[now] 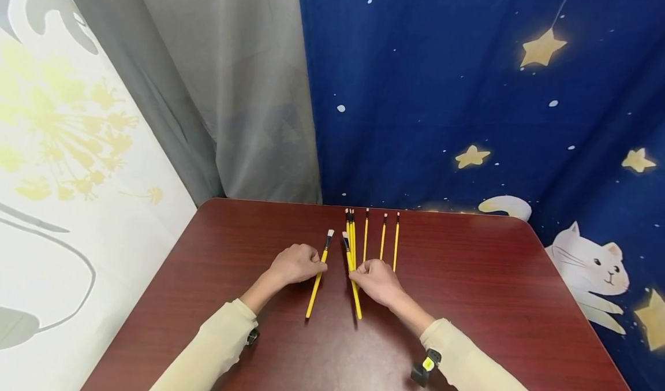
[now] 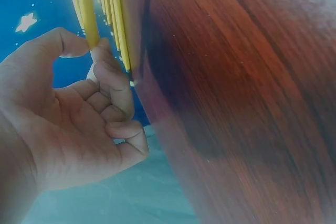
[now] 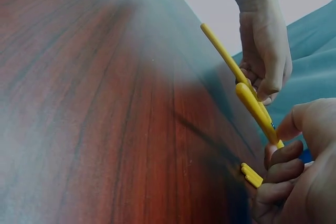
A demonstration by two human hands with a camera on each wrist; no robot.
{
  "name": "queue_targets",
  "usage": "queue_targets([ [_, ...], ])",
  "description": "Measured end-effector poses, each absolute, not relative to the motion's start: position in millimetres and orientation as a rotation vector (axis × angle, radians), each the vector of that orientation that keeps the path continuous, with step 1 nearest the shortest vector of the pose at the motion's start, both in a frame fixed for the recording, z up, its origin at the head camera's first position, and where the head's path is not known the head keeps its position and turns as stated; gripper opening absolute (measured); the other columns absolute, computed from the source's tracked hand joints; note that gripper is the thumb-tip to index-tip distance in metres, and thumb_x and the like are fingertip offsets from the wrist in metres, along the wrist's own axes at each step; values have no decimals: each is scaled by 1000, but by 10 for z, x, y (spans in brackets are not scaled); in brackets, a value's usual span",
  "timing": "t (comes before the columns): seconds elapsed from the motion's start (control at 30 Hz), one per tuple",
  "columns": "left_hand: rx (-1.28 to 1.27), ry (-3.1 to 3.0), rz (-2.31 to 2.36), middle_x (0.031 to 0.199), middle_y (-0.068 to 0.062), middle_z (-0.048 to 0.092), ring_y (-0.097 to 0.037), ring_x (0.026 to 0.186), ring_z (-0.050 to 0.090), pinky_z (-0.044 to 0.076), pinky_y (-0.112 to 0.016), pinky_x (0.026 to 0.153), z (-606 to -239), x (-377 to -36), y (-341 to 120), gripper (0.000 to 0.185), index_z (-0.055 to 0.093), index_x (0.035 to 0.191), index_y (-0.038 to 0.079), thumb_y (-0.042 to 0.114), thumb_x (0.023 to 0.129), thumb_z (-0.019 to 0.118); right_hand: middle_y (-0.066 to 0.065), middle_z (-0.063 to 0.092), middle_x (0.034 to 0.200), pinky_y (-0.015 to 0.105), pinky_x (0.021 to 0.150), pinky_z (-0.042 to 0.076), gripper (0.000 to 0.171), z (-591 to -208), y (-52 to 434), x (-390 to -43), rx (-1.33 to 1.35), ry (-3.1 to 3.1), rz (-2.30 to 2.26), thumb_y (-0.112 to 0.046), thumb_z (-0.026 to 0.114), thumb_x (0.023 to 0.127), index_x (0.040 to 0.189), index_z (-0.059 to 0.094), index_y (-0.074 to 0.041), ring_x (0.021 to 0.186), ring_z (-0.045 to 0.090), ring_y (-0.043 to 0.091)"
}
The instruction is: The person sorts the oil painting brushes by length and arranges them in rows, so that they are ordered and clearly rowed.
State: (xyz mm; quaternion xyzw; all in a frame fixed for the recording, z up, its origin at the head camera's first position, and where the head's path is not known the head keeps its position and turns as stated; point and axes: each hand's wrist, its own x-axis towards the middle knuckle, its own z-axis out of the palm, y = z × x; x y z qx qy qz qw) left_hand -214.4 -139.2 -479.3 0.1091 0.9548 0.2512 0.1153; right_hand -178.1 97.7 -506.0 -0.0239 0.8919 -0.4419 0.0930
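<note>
In the head view my left hand (image 1: pixel 298 264) pinches a yellow-handled paintbrush (image 1: pixel 314 295) between thumb and fingertips, its pale bristles pointing away from me. My right hand (image 1: pixel 381 281) pinches a second flat paintbrush (image 1: pixel 357 301), which tilts the other way. Both brushes have dark ferrules. Behind the right-hand brush lies a tight cluster of thinner paintbrushes (image 1: pixel 352 229), partly hidden by it. In the right wrist view the handle (image 3: pixel 252 106) of the right-hand brush angles up from my fingertips, with the left hand (image 3: pixel 268 45) beyond it.
Thin paintbrushes (image 1: pixel 366 235) lie spaced apart toward the right, their lower ends partly behind my right hand. The reddish-brown table (image 1: pixel 467 298) reaches back to a grey curtain (image 1: pixel 270 90) and a blue starry curtain (image 1: pixel 415 90).
</note>
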Motion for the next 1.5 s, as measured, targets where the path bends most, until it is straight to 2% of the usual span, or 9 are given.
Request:
queue_targets([
  [0.13, 317, 2793, 729, 53, 7, 43, -13, 49, 40, 28, -28, 50, -4785, -2114, -1431, 45, 49, 58, 22, 38, 93, 73, -10, 44, 60, 26, 60, 37, 25, -5085, 966, -1762, -98, 2622, -1346, -30, 72, 92, 73, 66, -15, 58, 38, 9],
  [0.47, 318, 2771, 694, 51, 8, 42, -12, 48, 39, 26, -27, 50, -4819, -2001, -1528, 43, 48, 55, 22, 35, 88, 72, -10, 35, 57, 26, 58, 31, 33, -5089, 950, -1662, -109, 2575, -1341, -28, 69, 92, 64, 54, -18, 55, 32, 10],
  [0.7, 314, 2766, 678, 49, 9, 38, -11, 47, 34, 23, -27, 50, -4836, -1939, -1548, 45, 45, 53, 23, 36, 87, 71, -10, 53, 56, 31, 58, 40, 29, -5075, 907, -1564, -99, 2776, -1079, -38, 70, 88, 64, 64, -23, 56, 51, 11],
  [0.83, 297, 2765, 673, 48, 9, 35, -11, 47, 31, 21, -27, 49, -4831, -1920, -1556, 46, 43, 52, 22, 35, 86, 71, -10, 56, 57, 32, 57, 41, 27, -5057, 873, -1518, -100, 2799, -1027, -39, 71, 87, 65, 65, -24, 57, 54, 13],
  [1.17, 279, 2765, 676, 48, 9, 35, -12, 47, 31, 21, -28, 50, -4798, -1873, -1603, 46, 43, 52, 22, 35, 85, 72, -12, 43, 50, 32, 55, 36, 41, -5049, 785, -1509, -127, 2810, -999, -41, 71, 89, 55, 56, -24, 52, 44, 11],
  [1.33, 260, 2771, 673, 48, 9, 36, -11, 47, 31, 22, -27, 49, -4806, -1878, -1649, 45, 44, 52, 22, 34, 86, 71, -13, 42, 49, 32, 54, 37, 41, -5032, 692, -1517, -165, 2814, -1012, -42, 70, 88, 54, 55, -25, 52, 45, 11],
  [1.5, 243, 2763, 703, 49, 8, 38, -12, 46, 32, 22, -27, 48, -4818, -1886, -1695, 44, 47, 52, 21, 34, 87, 72, -13, 41, 49, 31, 52, 35, 40, -5033, 603, -1524, -180, 2815, -1029, -41, 69, 87, 54, 54, -25, 50, 41, 10],
])
